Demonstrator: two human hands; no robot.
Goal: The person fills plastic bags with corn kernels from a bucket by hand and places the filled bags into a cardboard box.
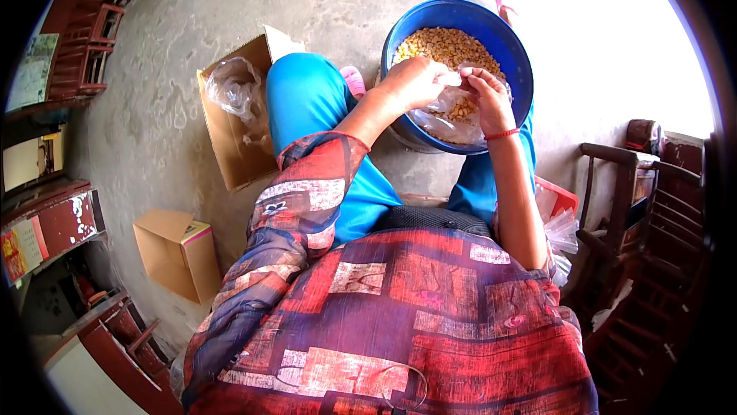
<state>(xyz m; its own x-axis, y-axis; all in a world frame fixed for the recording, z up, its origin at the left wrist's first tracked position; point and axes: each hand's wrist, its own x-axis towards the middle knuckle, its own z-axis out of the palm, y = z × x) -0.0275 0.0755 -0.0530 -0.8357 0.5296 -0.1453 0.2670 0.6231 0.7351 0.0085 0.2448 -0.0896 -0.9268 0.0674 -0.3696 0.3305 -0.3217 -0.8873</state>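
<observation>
A blue bucket [519, 62] stands by my knees with many small yellow-tan pieces [449, 45] inside, like kernels or split beans. A clear plastic bag [449, 125] lies over them, with some of the pieces showing through or in it. Above the bucket, my left hand [417, 81] pinches a bit of the clear plastic. My right hand [488, 96], with a red cord at its wrist, has its fingers closed on the plastic close beside the left fingertips. The exact grip of the right fingertips is partly hidden.
On the left, an open cardboard box [230, 127] holds crumpled clear bags [236, 92]. A smaller cardboard box [173, 257] sits nearer. Dark wooden chairs [652, 200] stand at right, with a red container [556, 198] and clear bags [562, 232] beside my leg.
</observation>
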